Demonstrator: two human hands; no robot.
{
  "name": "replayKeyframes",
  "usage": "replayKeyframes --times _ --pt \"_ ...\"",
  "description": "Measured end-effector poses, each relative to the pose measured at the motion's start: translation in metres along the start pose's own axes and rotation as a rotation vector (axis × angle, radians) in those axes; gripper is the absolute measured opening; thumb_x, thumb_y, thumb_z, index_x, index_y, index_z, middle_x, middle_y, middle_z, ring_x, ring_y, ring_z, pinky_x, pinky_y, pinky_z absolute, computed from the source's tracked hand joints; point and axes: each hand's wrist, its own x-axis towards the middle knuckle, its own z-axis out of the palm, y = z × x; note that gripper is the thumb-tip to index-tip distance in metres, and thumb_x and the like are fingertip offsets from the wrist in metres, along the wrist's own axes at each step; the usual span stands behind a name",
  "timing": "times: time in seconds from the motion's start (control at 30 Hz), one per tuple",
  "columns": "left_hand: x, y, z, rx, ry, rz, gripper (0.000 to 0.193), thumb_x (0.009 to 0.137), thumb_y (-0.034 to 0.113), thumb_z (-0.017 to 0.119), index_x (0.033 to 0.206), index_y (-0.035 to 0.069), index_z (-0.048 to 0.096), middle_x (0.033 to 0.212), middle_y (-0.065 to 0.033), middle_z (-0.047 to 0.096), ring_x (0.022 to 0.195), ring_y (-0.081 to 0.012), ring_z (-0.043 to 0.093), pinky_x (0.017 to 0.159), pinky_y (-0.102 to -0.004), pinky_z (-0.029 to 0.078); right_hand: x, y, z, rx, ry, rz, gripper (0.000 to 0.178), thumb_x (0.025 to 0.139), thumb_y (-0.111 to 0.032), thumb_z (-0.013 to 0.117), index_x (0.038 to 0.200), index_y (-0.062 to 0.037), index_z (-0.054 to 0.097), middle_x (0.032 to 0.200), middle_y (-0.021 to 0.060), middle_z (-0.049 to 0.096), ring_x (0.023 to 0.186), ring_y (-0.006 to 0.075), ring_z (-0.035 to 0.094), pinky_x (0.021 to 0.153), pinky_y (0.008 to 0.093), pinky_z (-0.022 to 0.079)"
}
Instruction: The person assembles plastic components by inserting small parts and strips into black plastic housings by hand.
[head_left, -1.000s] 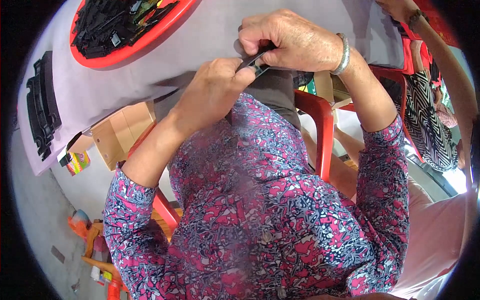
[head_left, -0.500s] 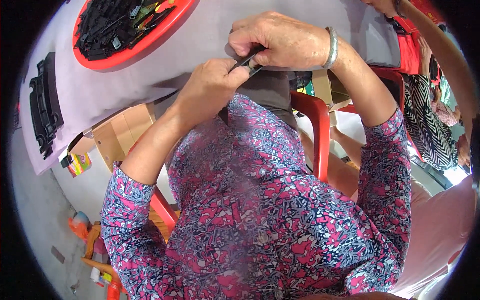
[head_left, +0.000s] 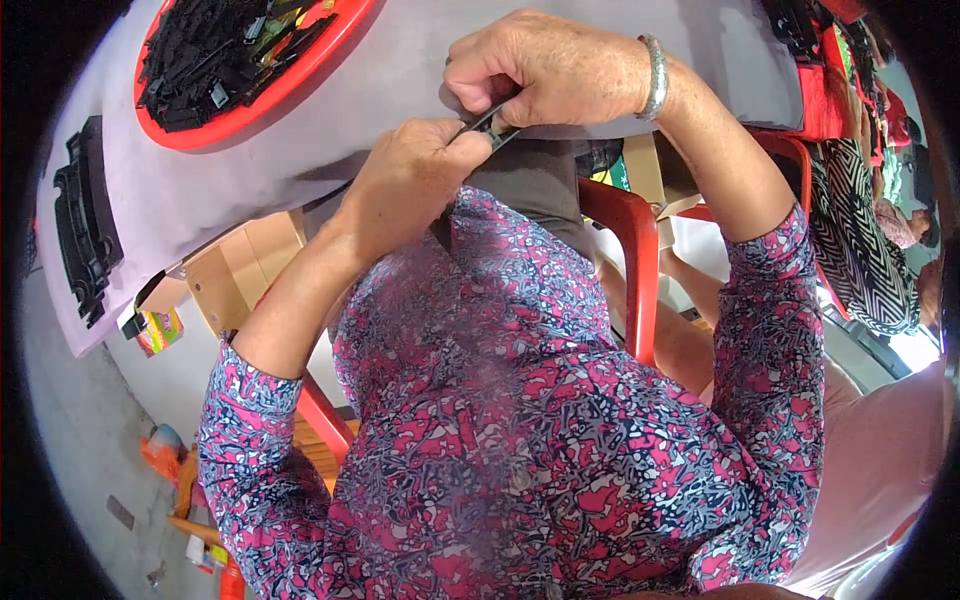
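Observation:
Near the table's front edge, my left hand (head_left: 412, 178) and my right hand (head_left: 548, 72) meet on a thin black plastic part (head_left: 484, 118). My left thumb and fingers pinch its near end. The fingers of my right hand are bent over its other end, with a silver bangle (head_left: 655, 78) on that wrist. Most of the part is covered by my fingers, so its full shape is hidden. Left of my hands stands a red basin (head_left: 207, 138) heaped with small black plastic pieces (head_left: 195, 65).
Several long black plastic strips (head_left: 88, 220) lie at the left end of the cloth-covered table (head_left: 330, 100). Below the table are cardboard boxes (head_left: 235, 268). A red chair's arm (head_left: 640, 270) rises beside me. At the right sits a person in a zigzag-patterned garment (head_left: 862, 235).
Both hands stay on the black part, with the right fingers shifted slightly. The view has tilted a little, and the other person's arm at the upper right has moved out of sight.

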Motion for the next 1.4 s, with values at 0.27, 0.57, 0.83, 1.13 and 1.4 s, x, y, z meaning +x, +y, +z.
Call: replayKeyframes --times 0.27,0.57,0.83,1.13,1.4 --pt "0.003 -0.003 0.000 0.005 0.028 0.002 0.034 0.094 0.034 0.050 0.072 0.007 0.054 0.059 0.0042 0.046 0.050 -0.0051 0.040 0.046 -0.0239 0.030 0.000 0.001 0.007 -0.260 0.072 0.014 0.022 0.066 -0.004 0.070 0.076 0.0009 0.051 0.075 0.0167 0.058 0.075 0.0371 0.058 0.065 0.0450 0.043" --pt "0.008 -0.009 0.001 -0.002 0.053 0.031 0.035 0.093 0.035 0.051 0.074 0.006 0.055 0.058 0.0034 0.046 0.050 -0.0058 0.040 0.046 -0.0249 0.030 0.001 0.001 0.007 -0.259 0.069 -0.008 0.021 0.066 0.001 0.069 0.079 0.0019 0.053 0.077 0.0176 0.059 0.081 0.0390 0.060 0.069 0.0454 0.045" --pt "0.007 -0.012 -0.003 0.037 0.047 0.101 0.037 0.094 0.036 0.051 0.073 0.005 0.054 0.059 0.0022 0.046 0.048 -0.0071 0.041 0.045 -0.0262 0.031 0.005 0.001 0.008 -0.267 0.059 -0.050 0.020 0.068 0.000 0.067 0.080 0.0027 0.053 0.079 0.0172 0.059 0.080 0.0386 0.059 0.070 0.0447 0.045" --pt "0.005 -0.001 -0.012 0.026 -0.071 0.032 0.038 0.097 0.036 0.049 0.076 0.005 0.055 0.062 0.0009 0.050 0.051 -0.0077 0.045 0.048 -0.0250 0.035 0.003 -0.007 0.007 -0.213 0.052 0.006 0.025 0.069 0.007 0.064 0.077 -0.0001 0.042 0.079 0.0105 0.051 0.076 0.0317 0.057 0.067 0.0411 0.042" --pt "-0.007 -0.011 -0.036 -0.018 -0.248 0.125 0.030 0.096 0.030 0.049 0.097 0.002 0.060 0.078 0.0019 0.055 0.066 -0.0069 0.052 0.061 -0.0225 0.043 0.004 -0.014 0.006 -0.358 0.046 -0.149 0.022 0.070 0.006 0.065 0.079 0.0001 0.046 0.080 0.0132 0.054 0.079 0.0344 0.056 0.070 0.0421 0.043"
